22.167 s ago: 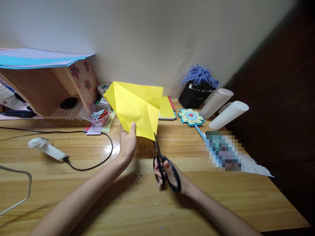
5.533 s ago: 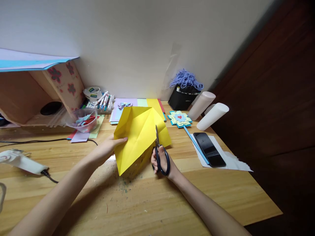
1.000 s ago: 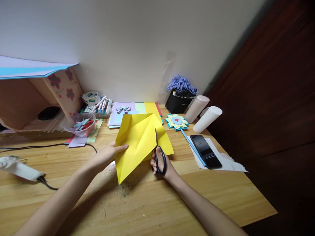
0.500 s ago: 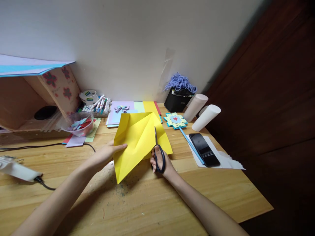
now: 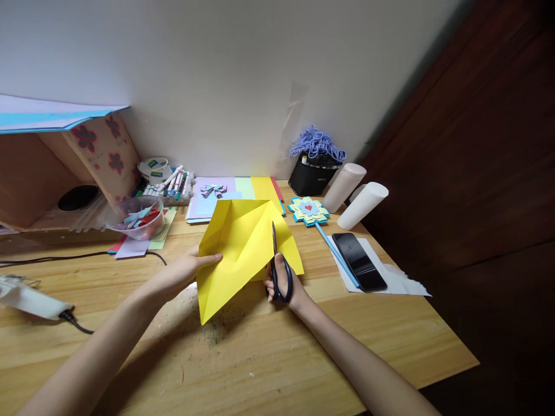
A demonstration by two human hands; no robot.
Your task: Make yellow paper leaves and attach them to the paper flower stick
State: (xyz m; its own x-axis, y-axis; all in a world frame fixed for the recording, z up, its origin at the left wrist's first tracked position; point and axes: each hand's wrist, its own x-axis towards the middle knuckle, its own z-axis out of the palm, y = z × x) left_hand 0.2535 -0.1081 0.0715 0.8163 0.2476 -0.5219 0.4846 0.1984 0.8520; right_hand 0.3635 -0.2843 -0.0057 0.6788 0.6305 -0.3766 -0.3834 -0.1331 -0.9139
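Note:
A creased sheet of yellow paper (image 5: 238, 254) is held up above the wooden table. My left hand (image 5: 191, 268) pinches its left edge, thumb on the front and the fingers hidden behind. In my right hand (image 5: 288, 283) is a pair of scissors (image 5: 274, 242) with dark handles, my thumb through one loop. The blades point up and away, along a slit in the paper's right part. One flap of the sheet hangs to the right of the blades.
Behind the paper lie coloured sheets (image 5: 255, 188). To the left stand a clear bowl of scraps (image 5: 139, 225), markers (image 5: 176, 185) and a cardboard box (image 5: 99, 156). On the right are a paper flower (image 5: 309, 211), a phone (image 5: 359, 263), white cylinders (image 5: 364, 207) and a black yarn holder (image 5: 312, 176).
The lower left corner of the yellow paper and my left hand have shifted slightly left. The scissors stay almost in the same place in the slit.

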